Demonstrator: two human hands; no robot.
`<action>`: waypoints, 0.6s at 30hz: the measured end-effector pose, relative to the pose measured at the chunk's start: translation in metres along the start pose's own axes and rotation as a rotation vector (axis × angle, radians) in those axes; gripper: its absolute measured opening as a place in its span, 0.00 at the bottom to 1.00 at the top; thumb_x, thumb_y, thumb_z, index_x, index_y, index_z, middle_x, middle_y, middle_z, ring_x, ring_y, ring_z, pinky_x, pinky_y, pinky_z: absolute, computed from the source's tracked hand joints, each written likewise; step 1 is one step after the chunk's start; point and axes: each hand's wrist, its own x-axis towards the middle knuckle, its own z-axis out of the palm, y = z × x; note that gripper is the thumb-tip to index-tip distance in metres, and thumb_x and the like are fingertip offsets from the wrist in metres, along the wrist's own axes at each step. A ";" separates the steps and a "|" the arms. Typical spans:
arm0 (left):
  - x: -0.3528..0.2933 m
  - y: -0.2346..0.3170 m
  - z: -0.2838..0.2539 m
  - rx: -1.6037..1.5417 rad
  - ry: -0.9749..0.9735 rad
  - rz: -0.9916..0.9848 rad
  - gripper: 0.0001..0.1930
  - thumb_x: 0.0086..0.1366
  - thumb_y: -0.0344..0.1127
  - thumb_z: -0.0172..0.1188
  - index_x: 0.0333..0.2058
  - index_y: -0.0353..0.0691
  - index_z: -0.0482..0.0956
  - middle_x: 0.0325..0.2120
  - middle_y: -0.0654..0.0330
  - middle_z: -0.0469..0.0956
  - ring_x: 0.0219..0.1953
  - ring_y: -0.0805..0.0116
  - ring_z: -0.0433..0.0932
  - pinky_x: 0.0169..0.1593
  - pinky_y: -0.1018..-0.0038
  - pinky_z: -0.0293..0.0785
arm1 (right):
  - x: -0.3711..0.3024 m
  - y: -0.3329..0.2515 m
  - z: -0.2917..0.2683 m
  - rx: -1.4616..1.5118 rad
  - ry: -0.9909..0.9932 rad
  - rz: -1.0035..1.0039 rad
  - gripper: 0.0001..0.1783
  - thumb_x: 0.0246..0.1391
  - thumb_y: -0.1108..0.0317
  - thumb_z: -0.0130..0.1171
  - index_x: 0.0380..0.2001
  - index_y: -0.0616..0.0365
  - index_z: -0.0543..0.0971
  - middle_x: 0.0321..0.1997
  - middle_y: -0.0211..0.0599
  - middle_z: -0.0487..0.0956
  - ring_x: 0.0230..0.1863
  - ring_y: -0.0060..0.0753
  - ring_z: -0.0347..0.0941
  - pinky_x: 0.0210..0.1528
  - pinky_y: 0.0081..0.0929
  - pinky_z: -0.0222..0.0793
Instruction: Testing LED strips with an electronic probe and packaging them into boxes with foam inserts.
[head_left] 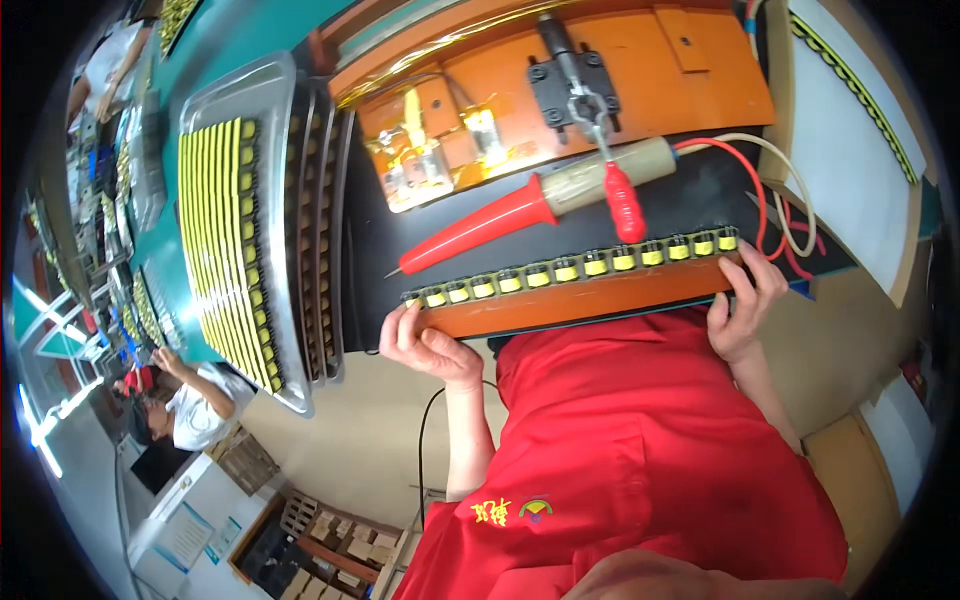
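Note:
A long strip of black parts with yellow faces [567, 271] runs along the far edge of an orange-brown bar [580, 301] at the table's near edge. My left hand [430, 348] is closed at the strip's left end, its fingertips on the end parts. At the right end, my right hand [745, 300] pinches the strip, fingertips on top and thumb lower by the bar. Just beyond lies a pen-shaped tool [490, 226] with a red cone, beige grip and thin metal tip. Above it a toggle clamp [580, 95] points its red handle [624, 203] toward the strip.
An orange fixture [660, 90] with yellow tape stands at the back. Clear trays [290, 80] at left hold several yellow-and-black strips [215, 210]. Red and white wires [765, 190] trail right, near a box with a white lining [850, 130]. A co-worker [200, 405] sits far left.

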 end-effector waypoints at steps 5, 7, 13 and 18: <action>0.000 0.001 -0.006 -0.005 -0.024 -0.019 0.19 0.74 0.46 0.39 0.50 0.38 0.70 0.47 0.51 0.67 0.49 0.59 0.66 0.52 0.65 0.64 | -0.002 0.003 -0.004 0.024 -0.071 -0.032 0.19 0.59 0.64 0.51 0.53 0.58 0.72 0.59 0.50 0.70 0.55 0.48 0.67 0.57 0.42 0.59; -0.008 -0.005 -0.013 -0.089 -0.044 -0.028 0.18 0.74 0.45 0.43 0.52 0.37 0.66 0.49 0.51 0.68 0.51 0.58 0.67 0.54 0.64 0.64 | -0.003 0.008 -0.006 0.051 -0.068 -0.035 0.18 0.60 0.63 0.53 0.52 0.57 0.73 0.59 0.49 0.70 0.55 0.47 0.67 0.56 0.41 0.59; 0.000 0.012 -0.032 -0.278 -0.186 -0.060 0.28 0.57 0.20 0.54 0.56 0.36 0.58 0.55 0.46 0.66 0.58 0.53 0.65 0.61 0.60 0.61 | -0.009 0.021 -0.022 0.347 -0.131 -0.090 0.25 0.50 0.76 0.65 0.52 0.59 0.70 0.58 0.48 0.70 0.55 0.51 0.67 0.56 0.44 0.64; -0.011 0.001 -0.039 -0.263 -0.188 -0.118 0.32 0.52 0.14 0.51 0.57 0.35 0.57 0.54 0.46 0.67 0.54 0.55 0.69 0.57 0.64 0.66 | 0.008 0.006 -0.035 0.280 -0.219 0.100 0.33 0.48 0.79 0.64 0.59 0.62 0.66 0.59 0.47 0.69 0.59 0.52 0.64 0.61 0.43 0.60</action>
